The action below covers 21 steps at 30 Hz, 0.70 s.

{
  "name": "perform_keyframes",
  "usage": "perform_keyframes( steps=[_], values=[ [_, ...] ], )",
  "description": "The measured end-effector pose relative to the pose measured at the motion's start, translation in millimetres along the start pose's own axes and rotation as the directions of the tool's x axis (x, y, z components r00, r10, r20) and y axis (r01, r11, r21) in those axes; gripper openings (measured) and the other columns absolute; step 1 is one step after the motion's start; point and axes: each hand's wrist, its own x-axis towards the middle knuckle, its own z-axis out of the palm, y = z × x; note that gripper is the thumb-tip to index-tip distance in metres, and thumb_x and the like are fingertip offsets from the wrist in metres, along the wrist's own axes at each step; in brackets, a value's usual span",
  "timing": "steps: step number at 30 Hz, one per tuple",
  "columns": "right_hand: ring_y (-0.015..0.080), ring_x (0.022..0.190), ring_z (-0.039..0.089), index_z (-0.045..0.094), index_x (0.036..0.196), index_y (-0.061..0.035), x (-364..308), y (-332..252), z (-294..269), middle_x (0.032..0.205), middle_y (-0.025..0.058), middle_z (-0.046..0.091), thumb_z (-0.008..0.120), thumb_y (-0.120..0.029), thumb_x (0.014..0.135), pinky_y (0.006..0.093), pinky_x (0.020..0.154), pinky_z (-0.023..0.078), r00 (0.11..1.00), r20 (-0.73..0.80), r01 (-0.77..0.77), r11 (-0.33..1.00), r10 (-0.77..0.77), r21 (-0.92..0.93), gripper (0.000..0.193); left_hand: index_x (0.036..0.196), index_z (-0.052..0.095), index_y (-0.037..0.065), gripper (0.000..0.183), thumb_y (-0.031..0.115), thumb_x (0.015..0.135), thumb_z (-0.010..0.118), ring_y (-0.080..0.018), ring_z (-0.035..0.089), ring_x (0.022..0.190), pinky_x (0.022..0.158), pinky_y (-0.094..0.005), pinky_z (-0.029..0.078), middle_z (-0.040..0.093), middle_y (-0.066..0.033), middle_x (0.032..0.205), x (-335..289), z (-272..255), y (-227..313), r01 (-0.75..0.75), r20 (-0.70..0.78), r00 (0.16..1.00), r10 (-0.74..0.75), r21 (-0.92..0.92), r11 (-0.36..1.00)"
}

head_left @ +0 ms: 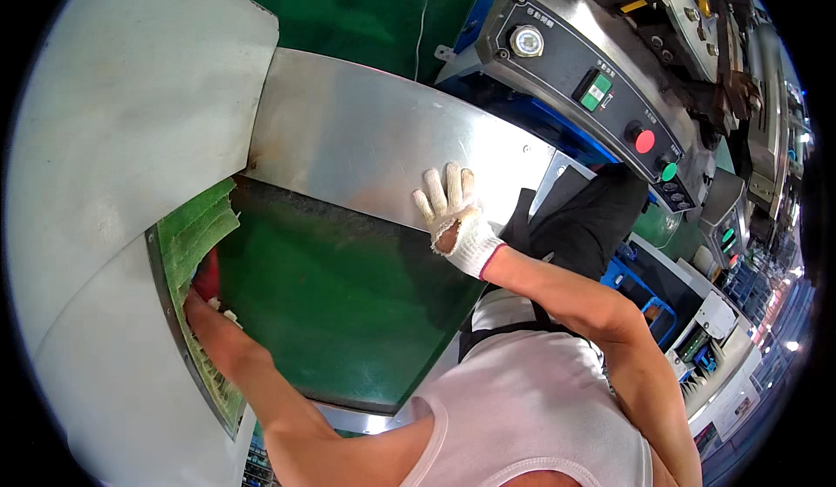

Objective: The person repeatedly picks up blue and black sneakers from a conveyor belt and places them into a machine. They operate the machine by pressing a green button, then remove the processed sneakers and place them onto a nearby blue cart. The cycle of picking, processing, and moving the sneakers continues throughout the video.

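My right hand (pixel 453 215), in a white knit glove, lies flat with its fingers spread on a shiny metal plate (pixel 366 139), close to the plate's lower edge. My left arm reaches to the left along a dark green belt surface (pixel 340 304). My left hand (pixel 209 306) is pushed into the gap under a big grey curved cover (pixel 113 139), beside a ribbed green mat edge (pixel 196 226). Only a scrap of its white glove shows there. A red thing (pixel 207 274) sits right above the hand, and I cannot see whether the fingers hold it.
A black machine control panel (pixel 575 69) with a silver knob, a green switch, a red button and a small green button stands at the upper right. Blue machine framing (pixel 627 269) lies beyond my right arm. Green floor shows at the top.
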Motion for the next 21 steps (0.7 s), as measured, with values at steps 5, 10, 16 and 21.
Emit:
perform_keyframes(
  steps=[5,10,16,21],
  values=[
    [0.0581,0.151,0.029,0.037,0.166,-0.0118,-1.1,-2.1,2.7,0.171,0.0249,0.030,0.047,-0.028,0.105,0.0755,0.117,0.023,0.998,0.070,0.012,0.996,-0.006,-0.092,0.064,0.139,0.067,0.010,0.062,0.056,0.109,0.037,-0.0425,0.068,0.122,0.108,-0.0564,0.051,0.069,-0.0195,0.139,-13.8,17.7,1.1,-0.025,-0.053,0.998,0.021,-0.059,0.998],
    [0.0561,0.151,0.031,0.039,0.164,-0.0108,-12.3,-0.3,-3.7,0.169,0.0249,0.032,0.048,-0.031,0.105,0.0729,0.119,0.022,0.997,-0.045,0.052,0.997,-0.055,-0.061,0.064,0.141,0.065,0.011,0.062,0.057,0.109,0.039,-0.0424,0.068,0.122,0.108,-0.0568,0.050,0.068,-0.0196,0.141,-42.0,34.7,-22.3,-0.242,-0.378,0.910,0.171,-0.150,0.959],
    [0.0550,0.151,0.030,0.041,0.164,-0.0135,-3.3,1.6,22.4,0.168,0.0216,0.035,0.049,-0.032,0.104,0.0707,0.118,0.024,0.992,-0.118,-0.079,0.932,0.039,-0.355,0.064,0.149,0.056,0.006,0.065,0.047,0.098,0.063,-0.0395,0.060,0.132,0.112,-0.0551,0.046,0.061,-0.0213,0.148,-241.9,-68.1,125.2,-0.325,-0.293,0.945,0.143,-0.878,0.352],
    [0.0501,0.146,0.038,0.040,0.160,0.0022,-34.6,41.6,-31.5,0.164,0.0272,0.038,0.072,-0.055,0.086,0.0598,0.120,0.031,0.974,-0.039,0.225,0.936,-0.222,0.273,0.099,0.135,0.064,0.001,0.066,0.018,0.076,0.090,-0.0347,0.069,0.119,0.103,-0.0432,0.053,0.072,-0.0218,0.127,-429.0,-206.3,163.3,-0.312,-0.153,0.909,0.388,-0.868,0.388]
  ],
)
